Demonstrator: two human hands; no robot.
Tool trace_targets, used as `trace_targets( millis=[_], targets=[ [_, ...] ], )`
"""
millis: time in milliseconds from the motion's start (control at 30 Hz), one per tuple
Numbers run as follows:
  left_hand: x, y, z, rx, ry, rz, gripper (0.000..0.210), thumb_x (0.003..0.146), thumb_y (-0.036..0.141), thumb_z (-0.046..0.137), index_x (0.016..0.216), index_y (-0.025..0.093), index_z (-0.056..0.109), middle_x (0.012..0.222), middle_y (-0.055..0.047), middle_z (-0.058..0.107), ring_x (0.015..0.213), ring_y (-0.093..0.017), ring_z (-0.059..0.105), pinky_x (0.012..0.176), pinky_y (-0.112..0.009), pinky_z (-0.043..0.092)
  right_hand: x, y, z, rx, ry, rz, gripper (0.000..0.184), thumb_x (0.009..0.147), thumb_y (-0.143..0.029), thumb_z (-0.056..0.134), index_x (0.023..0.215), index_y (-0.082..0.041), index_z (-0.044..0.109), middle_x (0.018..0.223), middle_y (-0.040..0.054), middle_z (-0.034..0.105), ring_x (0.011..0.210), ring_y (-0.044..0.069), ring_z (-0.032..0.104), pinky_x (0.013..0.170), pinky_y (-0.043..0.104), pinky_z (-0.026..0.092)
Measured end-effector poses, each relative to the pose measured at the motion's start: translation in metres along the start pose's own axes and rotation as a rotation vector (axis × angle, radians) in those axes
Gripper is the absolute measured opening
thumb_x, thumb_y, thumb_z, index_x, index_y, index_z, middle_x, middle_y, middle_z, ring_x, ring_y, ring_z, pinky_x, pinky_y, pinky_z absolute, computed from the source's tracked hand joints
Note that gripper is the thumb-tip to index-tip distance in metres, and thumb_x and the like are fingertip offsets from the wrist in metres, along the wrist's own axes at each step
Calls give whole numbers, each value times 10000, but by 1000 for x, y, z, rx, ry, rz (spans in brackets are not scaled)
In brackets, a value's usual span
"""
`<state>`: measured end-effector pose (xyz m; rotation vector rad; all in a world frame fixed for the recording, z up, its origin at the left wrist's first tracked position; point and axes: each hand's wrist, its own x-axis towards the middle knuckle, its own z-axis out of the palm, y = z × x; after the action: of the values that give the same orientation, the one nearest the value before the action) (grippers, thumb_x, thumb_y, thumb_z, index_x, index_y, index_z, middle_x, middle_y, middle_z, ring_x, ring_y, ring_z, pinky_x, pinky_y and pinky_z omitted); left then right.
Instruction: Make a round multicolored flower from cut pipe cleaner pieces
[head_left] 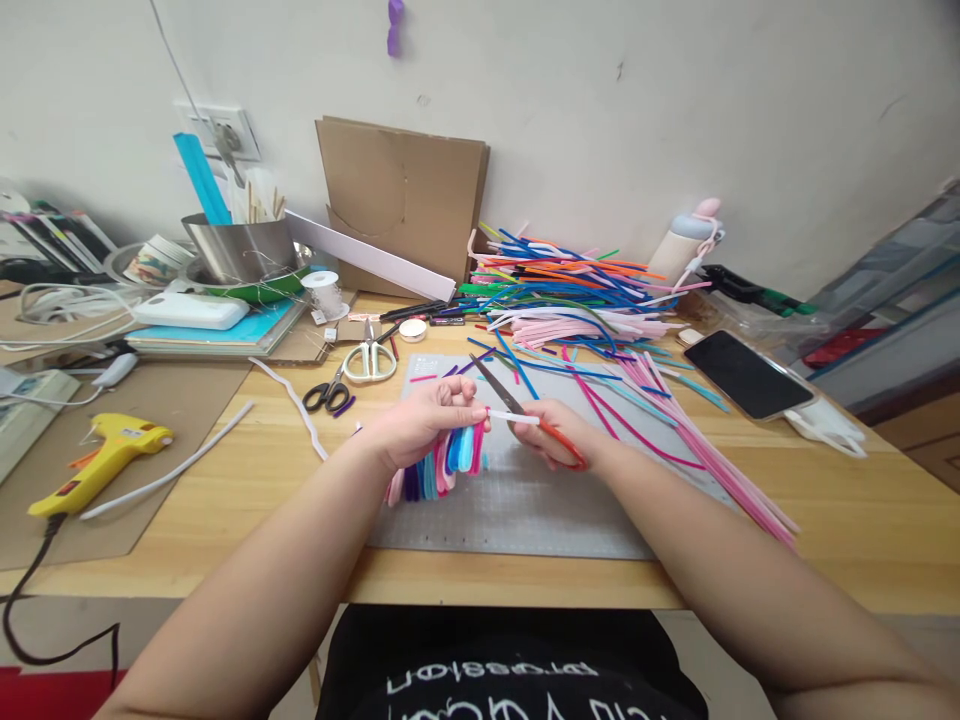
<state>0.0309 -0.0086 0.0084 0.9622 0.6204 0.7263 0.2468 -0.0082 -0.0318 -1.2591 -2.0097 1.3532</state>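
Observation:
My left hand [444,412] is closed on a row of folded pipe cleaners [431,472] in pink, blue, purple and turquoise that hangs below its fingers. From its fingertips a short white pipe cleaner end [514,416] reaches across to my right hand. Orange-handled scissors [495,385] are held in my right hand [553,430], with the blades pointing up and left, close to the left fingertips. Whether the right fingers also pinch the white end, I cannot tell. Both hands are above a grey cutting mat [517,520].
A large pile of coloured pipe cleaners [577,290] lies at the back, with pink ones [697,440] at right. A yellow glue gun [101,460] rests on cardboard at left. Two other scissors [369,360] lie behind my left hand. A phone [746,372] is far right.

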Motion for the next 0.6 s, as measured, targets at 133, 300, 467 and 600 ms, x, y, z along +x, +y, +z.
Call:
trace_targets(
  millis=[133,300,467,600],
  targets=[
    [5,-8,-3,244,81,86,333,664,208,753,818,166,460,644,29,641,583,-90,609,562,-185,417,11,12,-12,-270,275,182,370,711,-537,604,631,-179,561,495,-24,477,438,112,429,418,231,310],
    [8,-13,-3,392,166,86,346,625,225,775,857,149,529,669,-11,688,647,-131,640,640,-236,453,9,15,-22,-494,363,-8,174,729,-340,617,802,-192,673,810,64,647,788,214,571,708,311,417],
    [8,-13,0,408,181,1,269,609,225,779,826,125,656,702,-38,705,668,-138,647,693,-261,475,-2,-12,-7,-63,381,-122,264,834,-409,518,890,-185,647,925,74,642,893,220,585,805,352,440],
    [6,-14,2,409,167,44,209,602,237,782,729,121,662,687,-23,685,632,-120,617,652,-242,460,-11,-31,9,445,188,-41,362,780,-527,575,871,-177,592,822,42,611,736,166,600,665,297,466]
  ],
)
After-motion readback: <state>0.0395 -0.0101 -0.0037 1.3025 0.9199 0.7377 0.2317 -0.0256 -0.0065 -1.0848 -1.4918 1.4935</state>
